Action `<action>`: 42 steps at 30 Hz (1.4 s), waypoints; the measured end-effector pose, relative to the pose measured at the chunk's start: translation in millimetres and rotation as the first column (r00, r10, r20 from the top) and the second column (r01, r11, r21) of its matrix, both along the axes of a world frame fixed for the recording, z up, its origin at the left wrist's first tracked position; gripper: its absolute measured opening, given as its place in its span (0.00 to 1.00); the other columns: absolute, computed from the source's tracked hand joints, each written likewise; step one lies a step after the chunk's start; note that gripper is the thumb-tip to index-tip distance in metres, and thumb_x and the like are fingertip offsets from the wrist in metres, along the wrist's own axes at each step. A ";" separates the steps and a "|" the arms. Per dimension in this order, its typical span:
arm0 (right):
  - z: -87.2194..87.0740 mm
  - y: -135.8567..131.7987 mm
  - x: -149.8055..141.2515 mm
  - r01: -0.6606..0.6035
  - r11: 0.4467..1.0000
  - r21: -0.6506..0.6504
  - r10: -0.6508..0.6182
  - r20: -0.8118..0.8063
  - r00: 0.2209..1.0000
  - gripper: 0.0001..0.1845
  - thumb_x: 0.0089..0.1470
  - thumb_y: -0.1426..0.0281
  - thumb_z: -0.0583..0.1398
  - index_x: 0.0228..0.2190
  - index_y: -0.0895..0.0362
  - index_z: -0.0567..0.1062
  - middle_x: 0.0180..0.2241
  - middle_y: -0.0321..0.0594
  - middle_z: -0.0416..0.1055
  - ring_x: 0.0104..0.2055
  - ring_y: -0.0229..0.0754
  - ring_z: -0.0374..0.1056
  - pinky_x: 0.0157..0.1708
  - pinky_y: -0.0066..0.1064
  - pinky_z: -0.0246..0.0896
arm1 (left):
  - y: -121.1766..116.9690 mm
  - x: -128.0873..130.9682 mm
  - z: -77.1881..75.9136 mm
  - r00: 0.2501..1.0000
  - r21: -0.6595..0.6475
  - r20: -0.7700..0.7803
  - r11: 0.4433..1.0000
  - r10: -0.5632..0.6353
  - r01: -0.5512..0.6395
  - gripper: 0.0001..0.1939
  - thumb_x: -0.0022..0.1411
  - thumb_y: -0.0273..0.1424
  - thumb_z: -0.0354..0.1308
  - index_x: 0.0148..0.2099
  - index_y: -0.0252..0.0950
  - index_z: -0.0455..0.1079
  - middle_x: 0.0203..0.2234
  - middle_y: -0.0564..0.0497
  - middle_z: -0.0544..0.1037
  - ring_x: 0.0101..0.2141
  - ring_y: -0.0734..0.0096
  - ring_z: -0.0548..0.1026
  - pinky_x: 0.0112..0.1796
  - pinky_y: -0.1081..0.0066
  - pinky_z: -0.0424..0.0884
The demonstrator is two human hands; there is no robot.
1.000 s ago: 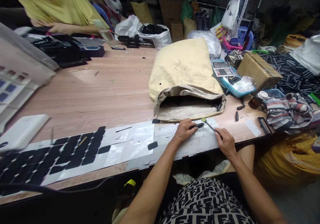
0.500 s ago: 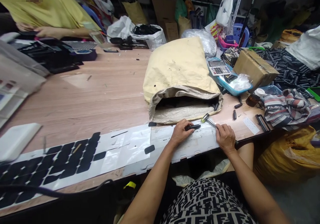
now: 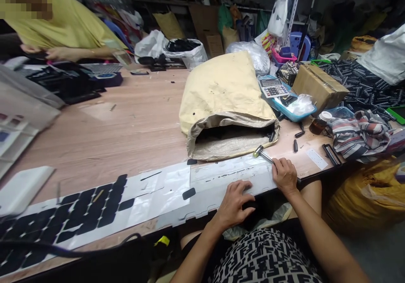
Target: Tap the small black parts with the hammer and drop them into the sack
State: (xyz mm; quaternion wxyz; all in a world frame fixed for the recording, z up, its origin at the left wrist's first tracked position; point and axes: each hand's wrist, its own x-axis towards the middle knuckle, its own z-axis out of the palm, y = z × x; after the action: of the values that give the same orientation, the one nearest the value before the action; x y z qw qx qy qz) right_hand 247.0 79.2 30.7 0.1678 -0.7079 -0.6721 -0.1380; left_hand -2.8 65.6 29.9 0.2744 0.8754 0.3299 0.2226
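My right hand (image 3: pixel 285 175) is wrapped round the handle of a small hammer (image 3: pixel 267 158). The hammer's yellowish-and-metal head rests by the sack's mouth, over the white sheet. My left hand (image 3: pixel 236 203) is at the table's front edge, fingers apart and curved, with nothing visible in it. Beneath it lies the white sheet (image 3: pixel 202 205), marked with dark streaks. A large cream sack (image 3: pixel 221 87) lies just beyond both hands, its mouth facing me and dark inside. One black piece (image 3: pixel 271 136) shows at the right of its opening.
Black rounded patches (image 3: pixel 109 205) cover the strip at left. To the right are a calculator (image 3: pixel 272 88), a blue tray (image 3: pixel 295 113), a cardboard box (image 3: pixel 319 87), a brown bottle (image 3: pixel 318 125) and a striped cloth (image 3: pixel 357 133). A co-worker in a yellow top (image 3: pixel 69 21) sits far left.
My left hand has drawn back toward me from the sheet and spread its fingers. The slim black piece it held is out of sight. My right hand keeps the hammer in nearly the same place.
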 end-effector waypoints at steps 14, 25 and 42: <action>-2.5 0.4 -0.8 0.009 0.999 0.032 -0.009 0.008 1.000 0.13 0.63 0.68 0.55 0.45 0.53 0.77 0.35 0.42 0.70 0.39 0.46 0.60 0.38 0.35 0.50 | 201.6 45.5 19.0 0.741 0.013 0.019 0.741 0.672 -0.672 0.11 0.63 0.36 0.58 0.45 0.37 0.74 0.40 0.43 0.75 0.39 0.57 0.75 0.40 0.63 0.69; -5.7 -0.4 -0.6 0.017 1.000 0.019 -0.016 -0.006 1.000 0.12 0.63 0.68 0.56 0.44 0.53 0.76 0.35 0.42 0.69 0.39 0.46 0.59 0.38 0.35 0.49 | 220.6 39.2 13.1 0.724 0.106 -0.163 0.742 0.670 -0.662 0.09 0.61 0.35 0.59 0.43 0.37 0.75 0.44 0.43 0.74 0.44 0.53 0.74 0.40 0.63 0.67; -2.8 0.9 -0.2 0.015 0.999 0.045 -0.015 0.009 1.000 0.12 0.63 0.68 0.55 0.44 0.54 0.77 0.35 0.43 0.71 0.39 0.46 0.60 0.39 0.35 0.51 | 108.2 12.1 -27.1 0.931 -0.116 0.134 0.938 0.340 -0.326 0.08 0.59 0.34 0.64 0.42 0.39 0.76 0.35 0.50 0.77 0.39 0.63 0.74 0.41 0.65 0.69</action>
State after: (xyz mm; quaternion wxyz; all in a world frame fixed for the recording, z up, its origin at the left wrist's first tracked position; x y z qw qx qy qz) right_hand 246.8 80.1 27.9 0.1797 -0.7083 -0.6642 -0.1576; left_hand 9.3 173.7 2.7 0.2968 0.7738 0.4615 0.3165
